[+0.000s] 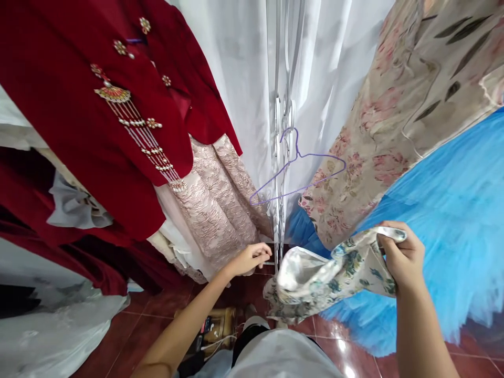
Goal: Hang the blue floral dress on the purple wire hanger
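Observation:
On the right, my right hand (405,254) is closed round one end of a white garment with a blue-green floral print (342,278). The cloth droops from that hand toward the middle, and its pale inside shows at the left end. My left hand (255,257) is just left of the garment, apart from it, with loosely bent fingers and nothing visible in them. Above and between the hands, a thin purple clothes hanger (297,181) hangs by its hook from a white hanging strip (279,142) and carries no clothing.
A dark red jacket (157,105) with beaded brooches hangs on the left above a pink brocade skirt (216,199). At right are a beige floral dress (354,163) and a blue tulle skirt (444,210). A wooden box (220,328) stands on the red tiled floor (129,336).

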Action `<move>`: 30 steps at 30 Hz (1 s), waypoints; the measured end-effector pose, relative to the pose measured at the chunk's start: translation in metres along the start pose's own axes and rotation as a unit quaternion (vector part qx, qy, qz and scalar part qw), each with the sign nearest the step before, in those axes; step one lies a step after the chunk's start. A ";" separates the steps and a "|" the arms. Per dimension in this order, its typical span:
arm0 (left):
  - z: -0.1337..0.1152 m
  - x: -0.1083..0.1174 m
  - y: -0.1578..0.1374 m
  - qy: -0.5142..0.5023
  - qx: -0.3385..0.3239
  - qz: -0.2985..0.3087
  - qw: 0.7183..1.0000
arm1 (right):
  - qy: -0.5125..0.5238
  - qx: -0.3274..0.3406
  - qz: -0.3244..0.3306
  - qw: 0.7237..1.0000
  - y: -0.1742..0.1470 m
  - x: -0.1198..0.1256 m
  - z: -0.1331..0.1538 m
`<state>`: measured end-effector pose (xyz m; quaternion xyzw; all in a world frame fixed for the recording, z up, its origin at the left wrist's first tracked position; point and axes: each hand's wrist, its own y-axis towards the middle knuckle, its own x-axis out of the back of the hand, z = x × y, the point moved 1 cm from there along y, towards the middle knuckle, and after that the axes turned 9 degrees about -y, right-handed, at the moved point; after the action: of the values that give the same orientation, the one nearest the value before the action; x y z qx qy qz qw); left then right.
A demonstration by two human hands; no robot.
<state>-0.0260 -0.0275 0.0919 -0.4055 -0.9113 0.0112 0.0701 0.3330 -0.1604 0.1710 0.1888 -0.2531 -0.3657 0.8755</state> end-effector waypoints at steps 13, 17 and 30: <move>0.032 -0.124 0.022 0.067 -0.075 0.026 0.995 | 0.003 0.055 0.172 0.983 -0.006 -0.030 0.032; 0.036 -0.053 -0.008 0.216 -0.071 0.011 0.974 | 0.044 -0.039 0.025 0.998 0.003 -0.001 -0.002; -0.118 0.075 0.022 0.122 -0.231 -0.159 0.952 | 0.091 -0.048 -0.033 0.994 0.070 -0.084 -0.068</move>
<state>-0.0433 0.0389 0.2162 -0.2587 -0.9262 -0.2605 0.0858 0.3600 -0.0421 0.1267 0.1873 -0.1485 -0.3874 0.8904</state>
